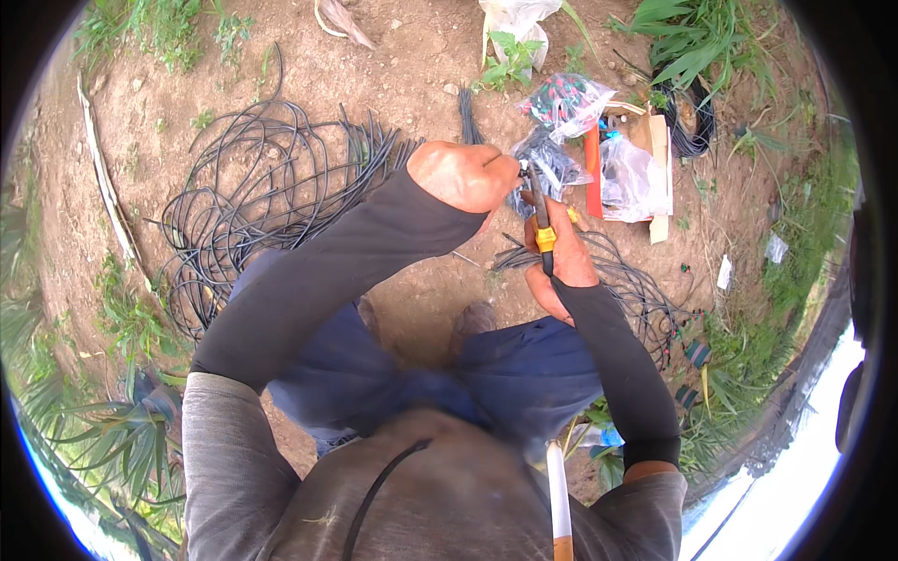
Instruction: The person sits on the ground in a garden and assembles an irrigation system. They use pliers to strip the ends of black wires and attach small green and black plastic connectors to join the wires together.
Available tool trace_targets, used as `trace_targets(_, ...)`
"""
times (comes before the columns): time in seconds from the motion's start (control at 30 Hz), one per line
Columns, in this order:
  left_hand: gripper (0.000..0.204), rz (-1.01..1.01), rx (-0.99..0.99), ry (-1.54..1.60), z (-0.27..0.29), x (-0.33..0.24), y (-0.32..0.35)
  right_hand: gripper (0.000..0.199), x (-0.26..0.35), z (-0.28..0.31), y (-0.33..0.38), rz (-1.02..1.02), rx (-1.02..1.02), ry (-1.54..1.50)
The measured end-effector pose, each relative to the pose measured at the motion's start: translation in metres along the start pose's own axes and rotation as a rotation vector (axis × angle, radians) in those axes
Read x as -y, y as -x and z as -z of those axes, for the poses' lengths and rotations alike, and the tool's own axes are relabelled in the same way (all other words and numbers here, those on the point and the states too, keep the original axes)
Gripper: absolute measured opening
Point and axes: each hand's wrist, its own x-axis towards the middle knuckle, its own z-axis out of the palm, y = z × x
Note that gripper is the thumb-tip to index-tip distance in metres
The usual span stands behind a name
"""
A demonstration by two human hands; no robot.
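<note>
My left hand point(460, 178) is closed in a pinch, its back toward me, in front of the chest. A small dark-and-white piece point(524, 170) shows at its fingertips, too small to name. My right hand point(569, 254) wraps round a yellow-and-black-handled tool point(545, 238). The tool's narrow dark head points away from me and meets the small piece at the left fingertips. Its exact kind cannot be made out. Beyond the hands lie clear plastic bags, one with dark pieces point(552, 161) and one with red and green pieces point(569, 98).
Many black cable lengths point(253, 187) sprawl on the dirt at left; more cables point(636, 290) lie right of my right hand. An open red-edged cardboard box point(659, 159) holds plastic bags. Behind it is a black cable coil point(692, 122). A cigarette point(558, 496) shows at the lower edge.
</note>
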Motion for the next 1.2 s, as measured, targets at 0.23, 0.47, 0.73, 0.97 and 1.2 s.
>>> trace_targets(0.23,0.014,0.145,0.070,0.248,0.008,0.000,-0.011,0.088,0.007,0.007,-0.007,0.024,0.036,-0.241)
trace_targets(0.47,0.026,0.516,0.245,0.564,0.009,0.002,-0.015,0.091,0.002,0.036,-0.002,-0.029,0.050,-0.098)
trace_targets(0.73,0.034,0.621,0.354,0.697,0.004,0.005,-0.022,0.048,-0.169,0.060,0.030,-0.267,0.360,-0.029)
trace_targets(0.97,0.030,0.705,0.375,0.802,-0.005,0.006,-0.024,0.049,-0.332,-0.101,0.104,-0.658,0.032,0.369)
trace_targets(1.2,0.033,0.771,0.379,0.821,-0.016,0.019,-0.022,0.048,-0.343,-0.139,0.115,-0.587,0.051,0.465)
